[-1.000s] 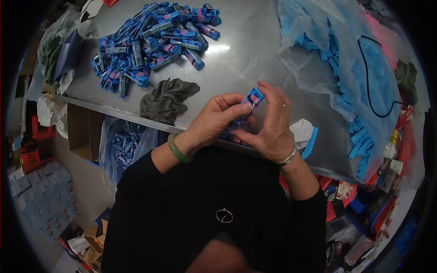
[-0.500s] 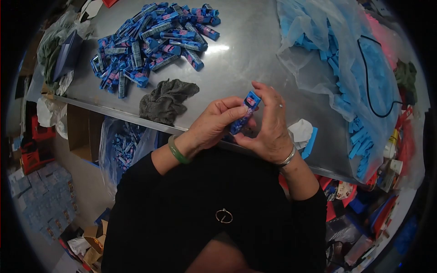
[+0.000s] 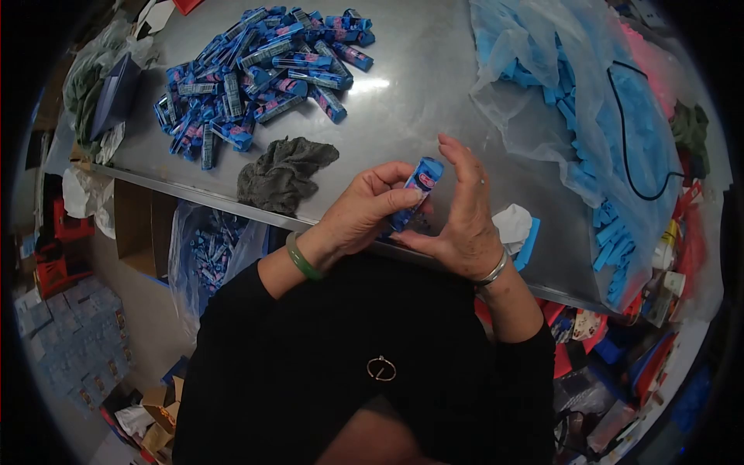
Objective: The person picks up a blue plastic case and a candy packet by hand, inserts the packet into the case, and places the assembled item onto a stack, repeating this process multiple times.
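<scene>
Your left hand is gripping the small blue box; your right hand's fingers are lifting off it, opening flat.

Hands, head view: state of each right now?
Left hand: closed on the small blue box.
Right hand: fingers open, palm beside the box; contact cannot be told.

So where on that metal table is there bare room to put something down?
The widest bare patch of the metal table lies between the pile of blue boxes and the plastic bag of blue pieces, beyond the hands. A smaller strip runs left of the grey rag. The right side is crowded.
</scene>
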### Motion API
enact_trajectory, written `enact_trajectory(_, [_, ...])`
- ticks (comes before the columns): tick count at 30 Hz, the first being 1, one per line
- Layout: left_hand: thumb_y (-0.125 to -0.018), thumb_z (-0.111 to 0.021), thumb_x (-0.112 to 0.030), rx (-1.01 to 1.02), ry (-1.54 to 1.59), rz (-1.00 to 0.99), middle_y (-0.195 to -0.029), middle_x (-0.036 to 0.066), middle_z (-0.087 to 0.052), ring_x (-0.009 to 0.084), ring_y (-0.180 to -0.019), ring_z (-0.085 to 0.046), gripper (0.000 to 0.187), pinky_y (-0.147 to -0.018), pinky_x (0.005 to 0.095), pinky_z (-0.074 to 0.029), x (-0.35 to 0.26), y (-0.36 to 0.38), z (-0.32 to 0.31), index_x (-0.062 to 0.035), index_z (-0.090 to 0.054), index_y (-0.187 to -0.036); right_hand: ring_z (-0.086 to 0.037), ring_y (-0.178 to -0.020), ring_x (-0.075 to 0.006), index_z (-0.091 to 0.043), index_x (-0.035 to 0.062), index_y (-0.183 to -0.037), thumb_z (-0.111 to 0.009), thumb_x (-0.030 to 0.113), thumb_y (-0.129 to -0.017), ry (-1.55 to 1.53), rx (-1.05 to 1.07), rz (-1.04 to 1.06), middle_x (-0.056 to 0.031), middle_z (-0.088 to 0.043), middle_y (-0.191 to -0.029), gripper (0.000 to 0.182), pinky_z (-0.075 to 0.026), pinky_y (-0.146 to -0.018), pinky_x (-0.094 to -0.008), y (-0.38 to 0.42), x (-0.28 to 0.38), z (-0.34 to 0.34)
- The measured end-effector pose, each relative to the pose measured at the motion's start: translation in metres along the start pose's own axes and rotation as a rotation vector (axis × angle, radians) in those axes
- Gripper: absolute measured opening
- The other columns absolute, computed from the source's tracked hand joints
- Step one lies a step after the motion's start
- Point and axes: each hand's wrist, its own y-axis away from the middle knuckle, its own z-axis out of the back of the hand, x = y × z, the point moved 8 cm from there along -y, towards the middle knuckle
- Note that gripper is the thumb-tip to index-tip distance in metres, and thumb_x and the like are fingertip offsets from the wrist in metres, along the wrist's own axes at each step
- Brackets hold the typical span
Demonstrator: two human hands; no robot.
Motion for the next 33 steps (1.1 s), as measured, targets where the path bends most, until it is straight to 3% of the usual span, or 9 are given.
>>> enact_trajectory(5, [-0.089, -0.065, -0.011, 0.011, -0.005, 0.004, -0.093, 0.004, -0.065, 0.0127, -0.087, -0.064, 0.022, -0.078, 0.0254, -0.053, 0.000, -0.002, 0.000, -0.0035, -0.060, -0.109, -0.040, -0.127, -0.0393, -0.031, 0.0051, -0.130, -0.088, 0.017, -0.053, 0.007, 0.004, 0.093, -0.0223, -0.036, -0.140, 0.097, -0.032, -0.107, -0.0450, 0.002, 0.002, -0.003])
enact_trajectory(15, [-0.089, -0.065, -0.013, -0.014, -0.003, 0.034, -0.090, 0.003, -0.064, 0.0107, -0.083, -0.062, 0.021, -0.076, 0.0244, -0.051, 0.003, -0.005, 0.004, -0.0050, -0.061, -0.108, -0.042, -0.125, -0.0399, -0.032, 0.0045, -0.128, -0.086, 0.015, -0.054, 0.010, 0.019, 0.062, -0.0227, -0.039, -0.138, 0.092, -0.033, -0.106, -0.0459, 0.000, -0.005, -0.008])
enact_trajectory(17, [-0.089, -0.065, -0.013, -0.011, -0.007, 0.037, -0.090, 0.003, -0.064, 0.0107, -0.082, -0.062, 0.021, -0.075, 0.0243, -0.051, 0.002, -0.006, 0.003, -0.0055, -0.061, -0.108, -0.041, -0.128, -0.0345, -0.031, 0.0060, -0.129, -0.085, 0.020, -0.058, -0.016, 0.041, 0.028, -0.0210, -0.039, -0.136, 0.091, -0.021, -0.111, -0.0506, 0.000, -0.009, -0.010])
enact_trajectory(22, [-0.089, -0.066, -0.014, -0.052, -0.006, 0.039, -0.088, 0.003, -0.065, 0.0099, -0.081, -0.062, 0.023, -0.074, 0.0225, -0.050, -0.006, -0.011, 0.012, -0.0051, -0.061, -0.109, -0.042, -0.126, -0.0373, -0.033, 0.0047, -0.129, -0.084, 0.025, -0.060, -0.080, 0.037, 0.010, -0.0215, -0.040, -0.135, 0.088, -0.028, -0.109, -0.0466, -0.008, -0.020, -0.004])
enact_trajectory(25, [-0.088, -0.067, -0.015, -0.256, -0.579, -0.239, -0.088, 0.002, -0.066, 0.0082, -0.080, -0.061, 0.021, -0.072, 0.0209, -0.048, -0.082, -0.015, 0.039, -0.0048, -0.063, -0.106, -0.046, -0.120, -0.0387, -0.043, 0.0002, -0.124, -0.076, 0.025, -0.071, 0.037, 0.020, -0.030, -0.0219, -0.046, -0.129, 0.067, -0.036, -0.104, -0.0416, -0.028, -0.054, 0.033])
enact_trajectory(28, [-0.087, -0.068, -0.018, -0.482, -1.225, -0.572, -0.088, 0.003, -0.066, 0.0088, -0.080, -0.062, 0.020, -0.069, 0.0216, -0.047, -0.201, -0.005, 0.070, -0.0065, -0.065, -0.104, -0.052, -0.114, -0.0342, -0.052, 0.0018, -0.122, -0.061, 0.009, -0.083, 0.432, -0.041, -0.095, -0.0176, -0.052, -0.126, 0.041, -0.042, -0.097, -0.0387, -0.041, -0.139, 0.073])
enact_trajectory(30, [-0.085, -0.070, -0.020, -0.785, -1.692, -0.754, -0.088, 0.006, -0.067, 0.0171, -0.081, -0.063, 0.025, -0.070, 0.0283, -0.048, -0.271, 0.012, 0.095, -0.0073, -0.064, -0.106, -0.055, -0.110, -0.0360, -0.053, 0.0033, -0.122, -0.057, 0.006, -0.084, 0.574, -0.090, -0.124, -0.0170, -0.054, -0.125, 0.038, -0.045, -0.094, -0.0400, -0.052, -0.191, 0.093])
enact_trajectory(31, [-0.085, -0.070, -0.020, -0.789, -1.696, -0.753, -0.088, 0.006, -0.067, 0.0171, -0.081, -0.063, 0.025, -0.070, 0.0283, -0.048, -0.290, 0.016, 0.106, -0.0073, -0.064, -0.106, -0.056, -0.108, -0.0370, -0.054, 0.0042, -0.122, -0.058, 0.006, -0.084, 0.605, -0.111, -0.158, -0.0170, -0.054, -0.124, 0.039, -0.046, -0.093, -0.0409, -0.060, -0.207, 0.098])
enact_trajectory(33, [-0.081, -0.071, -0.020, -0.888, -2.497, -0.897, -0.089, 0.009, -0.065, 0.0268, -0.083, -0.061, 0.030, -0.073, 0.0369, -0.047, -0.301, 0.023, 0.088, -0.0080, -0.064, -0.107, -0.056, -0.106, -0.0376, -0.055, 0.0054, -0.122, -0.058, 0.006, -0.083, 0.629, -0.092, -0.181, -0.0170, -0.055, -0.123, 0.039, -0.047, -0.092, -0.0419, -0.071, -0.219, 0.095])
